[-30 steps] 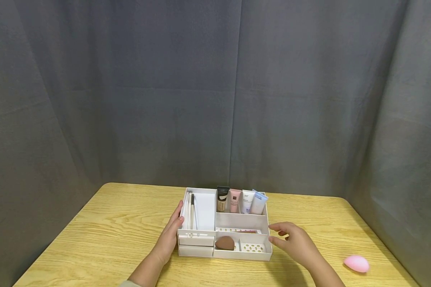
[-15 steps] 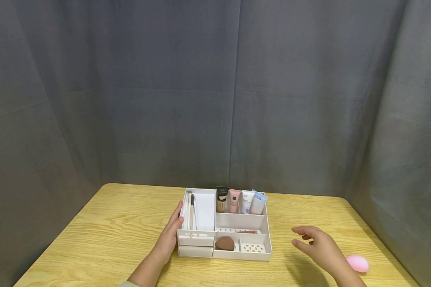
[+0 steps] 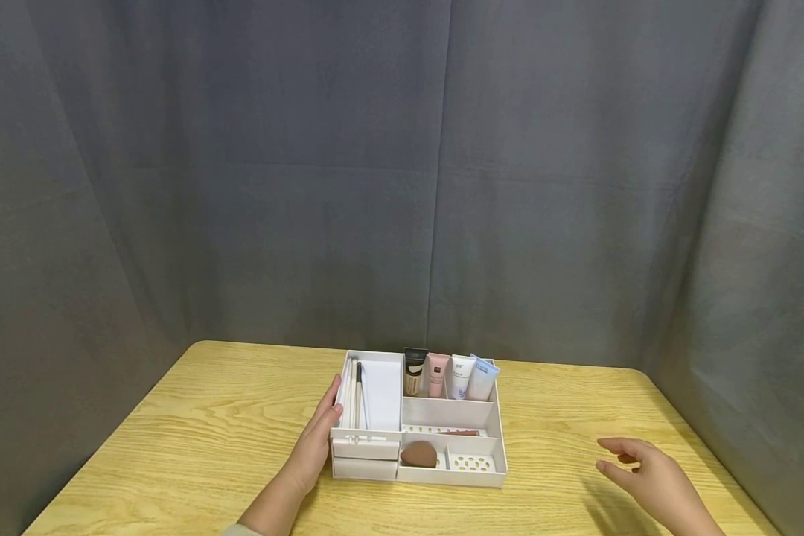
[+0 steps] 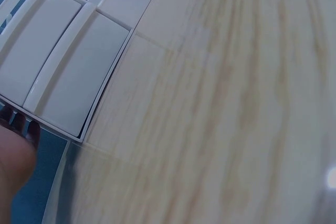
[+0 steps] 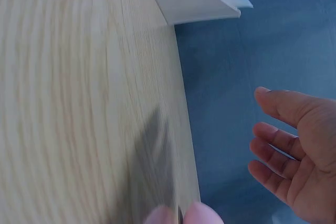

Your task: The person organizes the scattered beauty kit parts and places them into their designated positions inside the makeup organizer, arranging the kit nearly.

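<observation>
A white desk organizer (image 3: 449, 411) with compartments and two small drawers (image 3: 365, 467) stands on the table. My left hand (image 3: 311, 447) rests against its left side, fingers extended along the wall and thumb at the rim. Slim brushes (image 3: 358, 394) lie in its left compartment. A black tube (image 3: 414, 368), pink tube (image 3: 437, 374), white tube (image 3: 461, 376) and pale blue tube (image 3: 482, 380) stand at the back. A brown makeup sponge (image 3: 418, 454) sits in front. My right hand (image 3: 653, 480) hovers over the table at the right, holding nothing, fingers loosely bent. It hides the pink makeup sponge in the head view.
A thin reddish item (image 3: 461, 432) lies in the organizer's middle compartment. Pink rounded shapes (image 5: 202, 214) show at the bottom of the right wrist view. The wooden table (image 3: 241, 394) has grey curtains (image 3: 308, 223) behind it and along both sides.
My right hand has moved away from the organizer's right side, rightward across the table, and now covers the pink makeup sponge from the head view. The left hand and organizer have not moved.
</observation>
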Demonstrator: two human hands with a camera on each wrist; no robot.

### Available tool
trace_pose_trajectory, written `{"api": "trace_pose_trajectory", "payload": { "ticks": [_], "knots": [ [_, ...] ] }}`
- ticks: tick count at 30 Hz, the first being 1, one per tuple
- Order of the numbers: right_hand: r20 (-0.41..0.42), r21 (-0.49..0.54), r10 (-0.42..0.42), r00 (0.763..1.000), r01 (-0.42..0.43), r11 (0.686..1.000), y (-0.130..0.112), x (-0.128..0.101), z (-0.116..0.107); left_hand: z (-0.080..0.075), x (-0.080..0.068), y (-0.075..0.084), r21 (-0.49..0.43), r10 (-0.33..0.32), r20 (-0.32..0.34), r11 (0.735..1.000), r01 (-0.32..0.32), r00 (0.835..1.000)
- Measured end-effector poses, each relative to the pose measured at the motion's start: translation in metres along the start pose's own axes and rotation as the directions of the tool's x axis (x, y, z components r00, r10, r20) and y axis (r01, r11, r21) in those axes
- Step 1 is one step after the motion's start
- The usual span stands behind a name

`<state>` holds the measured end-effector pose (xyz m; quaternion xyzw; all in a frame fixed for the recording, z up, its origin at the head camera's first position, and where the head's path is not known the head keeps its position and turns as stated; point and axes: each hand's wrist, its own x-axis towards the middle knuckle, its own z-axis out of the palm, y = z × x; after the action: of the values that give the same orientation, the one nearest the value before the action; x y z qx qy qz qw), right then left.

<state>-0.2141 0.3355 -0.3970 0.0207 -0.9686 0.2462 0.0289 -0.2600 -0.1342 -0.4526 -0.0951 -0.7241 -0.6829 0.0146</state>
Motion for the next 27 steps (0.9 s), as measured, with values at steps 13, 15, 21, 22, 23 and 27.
{"api": "trace_pose_trajectory", "payload": {
  "ticks": [13, 15, 21, 22, 23, 27],
  "knots": [
    [0.067, -0.041, 0.069, 0.995, -0.066, 0.997, 0.033, -0.003, -0.015, 0.000, -0.001, 0.001, 0.013, 0.006, 0.001, 1.000, -0.006, 1.000],
    [0.070, -0.013, 0.076, 0.995, -0.076, 0.997, 0.038, -0.005, -0.015, 0.001, -0.001, 0.001, 0.010, 0.003, -0.002, 1.000, -0.003, 1.000],
    [0.083, 0.023, 0.092, 0.992, -0.094, 0.995, 0.053, -0.008, -0.016, 0.000, -0.001, 0.002, 0.005, 0.000, 0.002, 1.000, 0.000, 1.000],
    [0.077, 0.006, 0.085, 0.993, -0.086, 0.996, 0.056, -0.008, -0.017, 0.000, -0.001, 0.002, 0.003, -0.003, 0.000, 1.000, 0.003, 1.000],
    [0.070, -0.010, 0.078, 0.994, -0.078, 0.997, 0.058, -0.008, -0.017, 0.000, -0.001, 0.002, 0.001, -0.006, -0.002, 1.000, 0.006, 1.000],
    [0.072, -0.058, 0.067, 0.995, -0.063, 0.996, 0.067, -0.007, -0.017, 0.000, -0.001, 0.003, 0.010, -0.012, -0.004, 1.000, 0.012, 1.000]
  ]
}}
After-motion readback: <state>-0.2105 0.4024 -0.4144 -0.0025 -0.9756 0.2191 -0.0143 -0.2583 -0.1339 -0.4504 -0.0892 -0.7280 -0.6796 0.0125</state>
